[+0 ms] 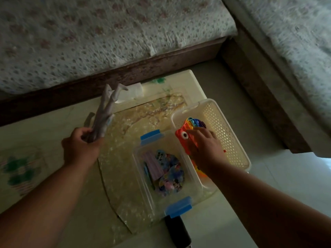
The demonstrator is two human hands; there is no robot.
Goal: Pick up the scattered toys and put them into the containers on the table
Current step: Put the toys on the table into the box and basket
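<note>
From the head view, a pale grey figure (104,115) is gripped at its base by the left hand (80,147), fingers closed round it, its limbs pointing up and away over the table (53,119). A rainbow toy (190,133) with an orange end and a round eye is pressed by the right hand (206,149), lying tilted across the rim of the white basket (231,140). Beside it, coloured toys (166,172) are held in a clear box (143,176) with blue clips (152,136).
</note>
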